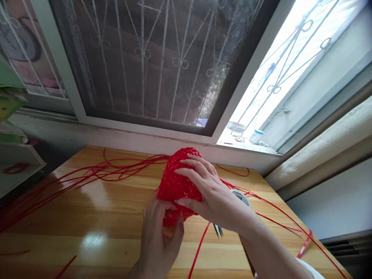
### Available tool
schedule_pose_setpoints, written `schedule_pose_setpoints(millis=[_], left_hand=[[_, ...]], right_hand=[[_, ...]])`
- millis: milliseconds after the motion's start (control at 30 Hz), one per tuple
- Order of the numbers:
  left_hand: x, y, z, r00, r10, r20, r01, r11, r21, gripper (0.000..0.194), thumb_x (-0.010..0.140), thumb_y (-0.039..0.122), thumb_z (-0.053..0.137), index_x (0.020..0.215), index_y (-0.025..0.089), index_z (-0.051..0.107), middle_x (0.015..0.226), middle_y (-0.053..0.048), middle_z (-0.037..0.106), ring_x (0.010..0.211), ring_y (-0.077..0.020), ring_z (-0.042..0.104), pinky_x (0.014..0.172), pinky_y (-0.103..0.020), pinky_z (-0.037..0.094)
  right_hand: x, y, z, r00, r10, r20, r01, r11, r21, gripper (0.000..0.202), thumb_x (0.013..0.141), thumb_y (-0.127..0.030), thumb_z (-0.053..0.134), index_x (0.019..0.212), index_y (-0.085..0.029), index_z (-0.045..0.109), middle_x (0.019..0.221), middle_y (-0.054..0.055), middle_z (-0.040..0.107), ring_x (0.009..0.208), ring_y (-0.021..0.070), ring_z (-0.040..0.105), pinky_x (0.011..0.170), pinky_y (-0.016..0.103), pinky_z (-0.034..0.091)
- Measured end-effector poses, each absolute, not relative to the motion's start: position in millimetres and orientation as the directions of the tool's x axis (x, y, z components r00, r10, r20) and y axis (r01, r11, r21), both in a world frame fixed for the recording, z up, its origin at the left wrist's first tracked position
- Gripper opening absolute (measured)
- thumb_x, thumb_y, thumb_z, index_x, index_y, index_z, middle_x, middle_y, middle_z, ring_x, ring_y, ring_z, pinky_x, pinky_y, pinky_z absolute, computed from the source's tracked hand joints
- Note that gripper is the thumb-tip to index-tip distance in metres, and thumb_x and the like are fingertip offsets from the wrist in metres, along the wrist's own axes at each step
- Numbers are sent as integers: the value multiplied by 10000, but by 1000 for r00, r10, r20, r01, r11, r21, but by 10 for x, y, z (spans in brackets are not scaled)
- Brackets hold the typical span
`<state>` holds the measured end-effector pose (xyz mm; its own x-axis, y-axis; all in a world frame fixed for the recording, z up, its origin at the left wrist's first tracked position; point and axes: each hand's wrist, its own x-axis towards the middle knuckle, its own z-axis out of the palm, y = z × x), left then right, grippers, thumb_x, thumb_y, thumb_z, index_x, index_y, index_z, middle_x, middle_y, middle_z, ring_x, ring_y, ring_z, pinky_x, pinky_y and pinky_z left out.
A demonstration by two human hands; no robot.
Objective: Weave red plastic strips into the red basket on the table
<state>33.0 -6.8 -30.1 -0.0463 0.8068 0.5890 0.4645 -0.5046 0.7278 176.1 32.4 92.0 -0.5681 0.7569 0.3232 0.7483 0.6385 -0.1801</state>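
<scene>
A rounded, openwork piece woven from red cord point(171, 176) is held up over the wooden table, between both of my hands. My right hand point(207, 188) lies over its right side, fingers bent around the top and thumb against the front. At its lower left edge, my left hand point(161, 224) has thumb and forefinger closed near the weave; whether a single strand sits in that pinch is too small to tell. Long loose red cords point(139, 161) run out to the left, and another cord point(199, 248) trails toward the table's front.
Pointed metal tips point(217, 231) of a tool and a round white object point(241, 197) show beside my right forearm, partly hidden. The wooden table point(116, 232) meets a wall below a barred window point(145, 128). A white shelf point(20, 170) stands at the left.
</scene>
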Motion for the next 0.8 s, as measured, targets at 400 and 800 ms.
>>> schedule_pose_setpoints(millis=[400, 800], left_hand=[[379, -35, -398, 47, 962, 268, 142, -272, 952, 267, 885, 372, 470, 719, 168, 512, 694, -10, 509, 657, -124, 473, 606, -221, 383], [305, -14, -254, 236, 953, 191, 265, -252, 931, 299, 856, 405, 509, 708, 166, 610, 740, -39, 586, 707, -153, 522, 627, -251, 392]], right_hand=[[1935, 360, 918, -552, 811, 194, 760, 586, -282, 546, 860, -266, 526, 1366, -315, 330, 1498, 26, 218, 1392, 218, 155, 1109, 462, 259], [1956, 395, 901, -571, 795, 204, 754, 606, -253, 461, 918, -355, 442, 1369, -306, 360, 1524, -4, 182, 1409, 195, 104, 1144, 436, 178]])
